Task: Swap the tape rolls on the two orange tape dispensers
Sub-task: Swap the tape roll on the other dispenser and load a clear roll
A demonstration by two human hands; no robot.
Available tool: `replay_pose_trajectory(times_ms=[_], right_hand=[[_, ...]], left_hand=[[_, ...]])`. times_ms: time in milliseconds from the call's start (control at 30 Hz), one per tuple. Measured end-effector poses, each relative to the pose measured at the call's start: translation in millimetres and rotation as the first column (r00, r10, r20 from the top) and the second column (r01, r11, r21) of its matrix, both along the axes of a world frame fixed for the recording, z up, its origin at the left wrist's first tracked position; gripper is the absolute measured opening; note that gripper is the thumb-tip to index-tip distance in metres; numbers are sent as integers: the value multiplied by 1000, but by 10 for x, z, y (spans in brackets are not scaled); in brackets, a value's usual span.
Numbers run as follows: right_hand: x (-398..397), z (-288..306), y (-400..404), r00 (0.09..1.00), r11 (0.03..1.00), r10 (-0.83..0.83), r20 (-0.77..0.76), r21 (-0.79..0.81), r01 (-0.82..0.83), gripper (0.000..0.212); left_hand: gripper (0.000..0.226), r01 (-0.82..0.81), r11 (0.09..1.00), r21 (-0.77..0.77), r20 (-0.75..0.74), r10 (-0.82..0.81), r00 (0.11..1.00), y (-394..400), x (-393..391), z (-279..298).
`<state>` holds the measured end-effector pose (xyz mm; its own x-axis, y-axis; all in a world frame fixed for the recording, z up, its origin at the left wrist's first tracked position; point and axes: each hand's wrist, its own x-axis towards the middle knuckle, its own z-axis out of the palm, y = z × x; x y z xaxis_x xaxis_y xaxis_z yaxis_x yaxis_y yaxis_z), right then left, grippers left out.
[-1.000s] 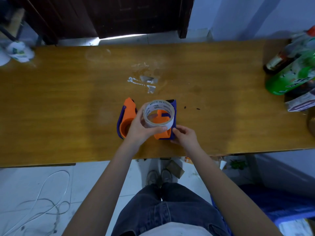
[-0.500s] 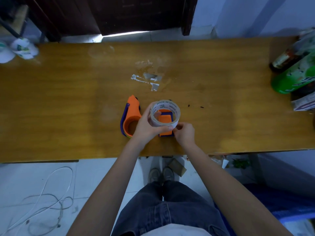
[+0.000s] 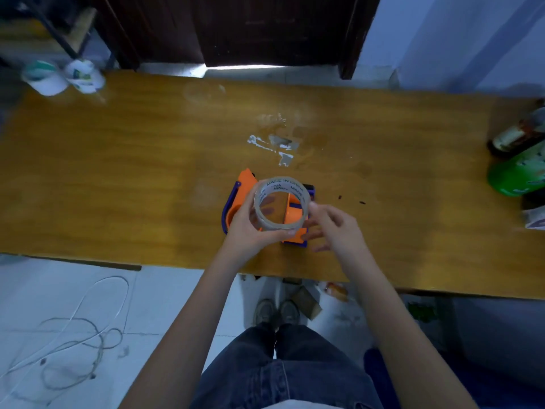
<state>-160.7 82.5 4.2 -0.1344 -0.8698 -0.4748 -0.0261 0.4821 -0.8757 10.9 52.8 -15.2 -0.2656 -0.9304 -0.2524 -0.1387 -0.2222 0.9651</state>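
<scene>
My left hand (image 3: 253, 228) holds a clear tape roll (image 3: 281, 203) with a white printed core, lifted above the table. Under and behind the roll lie two orange and blue tape dispensers. The left dispenser (image 3: 240, 191) shows beside my left hand. The right dispenser (image 3: 296, 215) is seen partly through the roll's hole. My right hand (image 3: 333, 224) hovers just right of the roll with its fingers spread, the fingertips near the roll's right edge and holding nothing. No second tape roll is visible.
The wooden table (image 3: 132, 178) carries torn tape scraps (image 3: 277, 147) at its middle, two white cups (image 3: 63, 76) at the far left, and a dark bottle (image 3: 519, 135) and a green bottle (image 3: 519, 174) at the right edge. A cable (image 3: 76, 343) lies on the floor.
My right hand has left the right dispenser and risen beside the roll with its fingers spread. My left hand keeps the roll raised, slightly tilted.
</scene>
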Motion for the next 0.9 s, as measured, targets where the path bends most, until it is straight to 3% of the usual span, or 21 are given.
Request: replay_pose_trajectory(times_ms=[100,200,300,400,700,900], right_hand=[[122,76,-60,994,994,107,31,10,-108,31],[285,44,-118,992,993,118,54,-12,-118,32],[510,33,-171,984,988,149,98,-60,-144,28],[783,50,-233,971,978,206,124,-64,-199,22],[1774,55,-289,919,926,377,117,-60,-373,29],[2562,28,-323,912,920,392,118,-30,-391,32]], left_hand=[[100,-41,999,10,7,41,999,99,136,41],[106,-177,975,137,-44,184,982,188,309,130],[70,-392,875,284,-108,435,894,279,526,176],[48,-520,801,295,-95,566,819,400,761,206],[44,-691,660,295,-112,742,660,614,1615,166],[43,-707,647,286,-79,751,656,614,2383,144]])
